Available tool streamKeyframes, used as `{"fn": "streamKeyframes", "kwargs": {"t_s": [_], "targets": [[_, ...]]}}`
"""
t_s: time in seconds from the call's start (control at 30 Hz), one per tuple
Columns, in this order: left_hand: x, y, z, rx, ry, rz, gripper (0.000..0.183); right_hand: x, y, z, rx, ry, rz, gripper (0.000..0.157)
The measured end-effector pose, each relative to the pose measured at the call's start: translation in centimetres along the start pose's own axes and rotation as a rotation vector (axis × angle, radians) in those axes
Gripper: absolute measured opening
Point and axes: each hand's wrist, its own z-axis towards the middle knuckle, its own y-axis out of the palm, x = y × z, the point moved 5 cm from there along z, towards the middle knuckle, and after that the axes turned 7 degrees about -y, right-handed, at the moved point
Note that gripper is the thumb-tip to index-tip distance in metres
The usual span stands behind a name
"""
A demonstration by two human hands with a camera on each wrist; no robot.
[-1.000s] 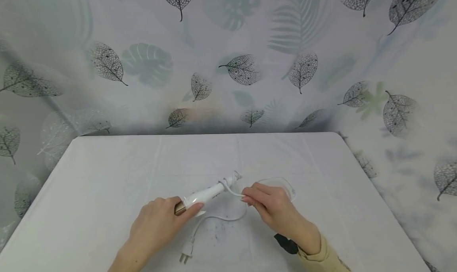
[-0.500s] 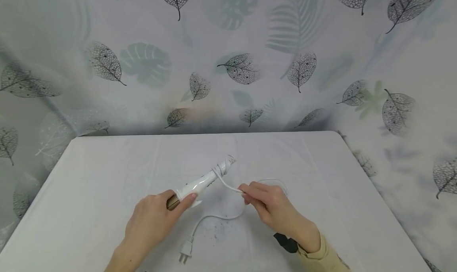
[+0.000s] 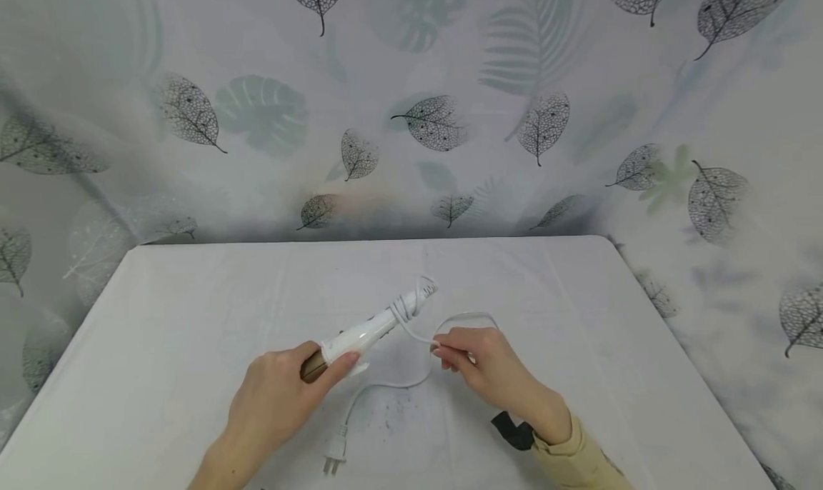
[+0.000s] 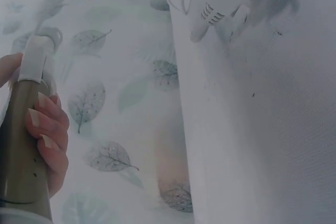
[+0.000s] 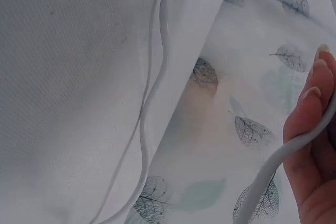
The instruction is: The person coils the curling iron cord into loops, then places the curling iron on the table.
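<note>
Head view: gripping white-and-brown device in curled left hand. Pinching cord, wound round device, with right hand.

The device is glossy white plastic, its gold end smooth with a soft, metallic-looking sheen. The cord is smooth, rubbery-looking plastic; the plug, well away from the counter's far edge, is plastic with metal prongs. Matt, finely woven, faintly creased white cloth covers the counter to its rounded far corners.
</note>
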Motion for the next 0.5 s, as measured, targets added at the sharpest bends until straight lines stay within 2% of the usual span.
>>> {"fn": "streamKeyframes", "kwargs": {"t_s": [0.13, 0.3, 0.43, 0.5], "targets": [[0.1, 0.1, -0.1, 0.021, 0.035, 0.004, 0.056, 0.1, 0.0, -0.1, 0.001, 0.006, -0.025, 0.023], [0.3, 0.1, -0.1, 0.048, 0.084, 0.004, 0.054, 0.7, 0.0, -0.1, 0.007, 0.039, -0.117, 0.01], [0.2, 0.1, -0.1, 0.072, 0.11, -0.007, 0.054, 1.1, -0.1, -0.2, 0.022, 0.037, -0.121, 0.002], [0.3, 0.2, -0.2, 0.082, 0.148, -0.021, 0.052, 1.3, -0.1, -0.2, 0.031, 0.032, -0.12, 0.003]]}}
